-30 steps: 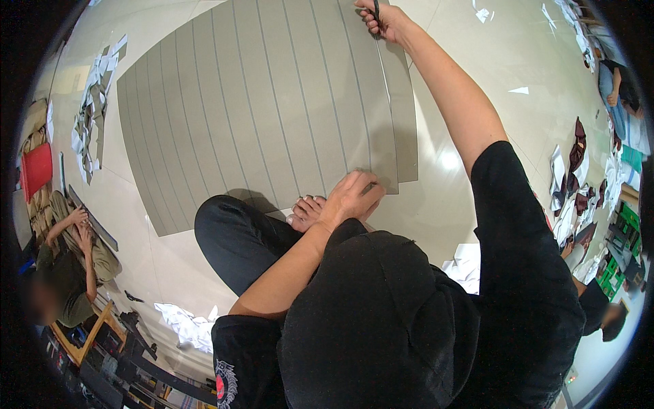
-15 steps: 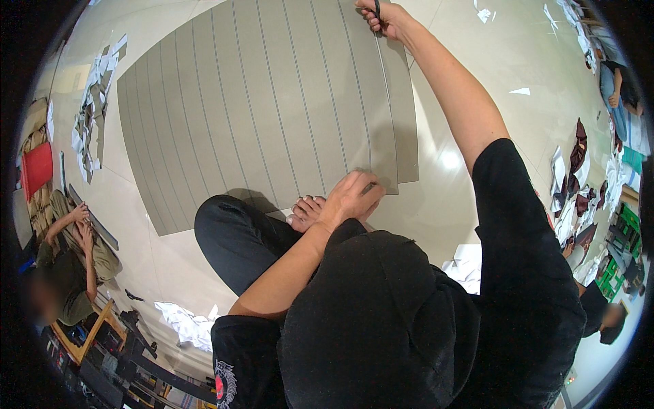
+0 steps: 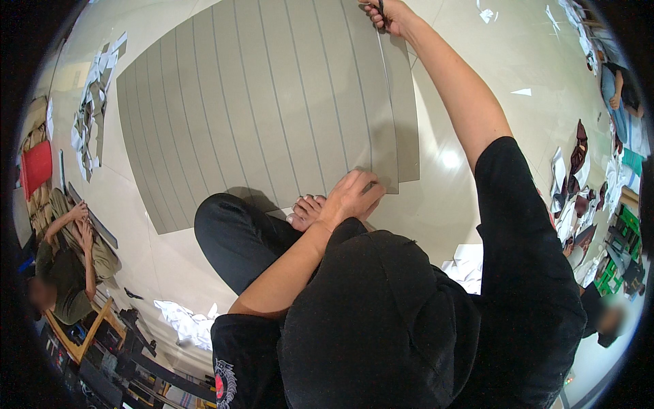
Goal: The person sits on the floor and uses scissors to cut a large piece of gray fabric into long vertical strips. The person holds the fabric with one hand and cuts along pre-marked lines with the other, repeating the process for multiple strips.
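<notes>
A large grey sheet [image 3: 259, 102] with long parallel lines lies on the tiled floor in front of me. Along its right side runs a slit, with a narrow strip [image 3: 402, 102] beside it. My right hand [image 3: 387, 17] is closed on black scissors [image 3: 379, 9] at the far right edge of the sheet, where much of the blades is hidden. My left hand [image 3: 353, 198] rests on the sheet's near edge beside the slit, fingers bent and apart. My bare toes [image 3: 306, 208] show beside it.
Seated co-workers are at left [image 3: 71, 259] and far right [image 3: 616, 88]. Paper scraps [image 3: 99, 102] lie on the floor at left, white paper [image 3: 187, 320] behind my left knee, white and maroon pieces [image 3: 569, 177] at right. A red cushion-like thing [image 3: 37, 170] is at far left.
My right forearm has shifted very slightly to the right. The white gap along the slit looks narrower than a second ago. My left hand stays in place on the sheet.
</notes>
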Tool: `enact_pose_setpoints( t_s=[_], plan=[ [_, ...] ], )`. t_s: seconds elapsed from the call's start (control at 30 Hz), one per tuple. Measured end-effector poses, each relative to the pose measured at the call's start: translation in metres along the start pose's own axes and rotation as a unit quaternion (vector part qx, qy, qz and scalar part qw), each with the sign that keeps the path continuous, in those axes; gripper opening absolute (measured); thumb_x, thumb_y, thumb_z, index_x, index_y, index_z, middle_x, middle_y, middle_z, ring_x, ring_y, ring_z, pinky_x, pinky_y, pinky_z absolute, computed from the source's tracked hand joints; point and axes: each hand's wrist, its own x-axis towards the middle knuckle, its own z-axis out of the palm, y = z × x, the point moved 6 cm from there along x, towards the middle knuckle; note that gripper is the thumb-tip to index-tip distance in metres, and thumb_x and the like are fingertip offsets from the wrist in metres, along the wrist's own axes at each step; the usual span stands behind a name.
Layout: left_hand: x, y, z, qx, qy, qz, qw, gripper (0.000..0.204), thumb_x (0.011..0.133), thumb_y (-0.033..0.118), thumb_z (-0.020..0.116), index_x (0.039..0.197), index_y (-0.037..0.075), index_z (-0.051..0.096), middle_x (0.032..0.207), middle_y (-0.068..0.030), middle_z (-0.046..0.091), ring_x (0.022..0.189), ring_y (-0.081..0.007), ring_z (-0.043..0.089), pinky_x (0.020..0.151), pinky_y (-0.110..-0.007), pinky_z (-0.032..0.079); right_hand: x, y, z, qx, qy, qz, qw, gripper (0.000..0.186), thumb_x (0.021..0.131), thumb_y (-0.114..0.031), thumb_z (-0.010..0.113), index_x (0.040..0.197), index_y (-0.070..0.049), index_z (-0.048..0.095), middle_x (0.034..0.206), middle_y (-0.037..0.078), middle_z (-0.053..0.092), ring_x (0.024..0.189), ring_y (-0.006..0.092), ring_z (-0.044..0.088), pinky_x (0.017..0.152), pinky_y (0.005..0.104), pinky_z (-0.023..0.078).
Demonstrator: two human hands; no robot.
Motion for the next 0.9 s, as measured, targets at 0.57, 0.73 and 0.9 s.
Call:
enact_pose_setpoints(
  t_s=[0.57,0.73,0.9],
  plan=[
    [0.002,-0.001,0.000,0.000,-0.004,0.002,1.000,0.020,0.085,0.006,0.080,0.103,0.008,0.072,0.115,-0.0084,0.062,0.106,-0.0273,0.063,0.088,-0.039,0.057,0.000,-0.004,-0.002,-0.039,-0.003,0.000,0.999,0.035,0.095,-0.033,0.071,0.065,-0.020,0.057,0.054,-0.008,0.048,0.043,0.0060,0.041,0.040,0.0240,0.033],
    [0.000,-0.002,0.001,-0.011,0.011,0.006,1.000,0.020,0.084,0.006,0.080,0.102,0.008,0.071,0.113,-0.0106,0.064,0.105,-0.0298,0.063,0.087,-0.040,0.057,-0.045,-0.009,-0.014,-0.156,0.123,-0.103,0.975,0.035,0.091,-0.036,0.079,0.073,-0.012,0.062,0.062,-0.002,0.058,0.052,0.0117,0.052,0.050,0.0284,0.043],
    [0.004,-0.005,0.003,-0.051,-0.011,-0.016,0.999,0.021,0.085,0.009,0.077,0.105,0.009,0.069,0.113,-0.0088,0.062,0.106,-0.0314,0.061,0.090,-0.043,0.055,-0.160,0.008,-0.018,-0.460,0.328,-0.250,0.786,0.032,0.080,-0.029,0.088,0.086,-0.005,0.068,0.078,0.015,0.069,0.071,0.0358,0.066,0.070,0.0454,0.053]
  ],
)
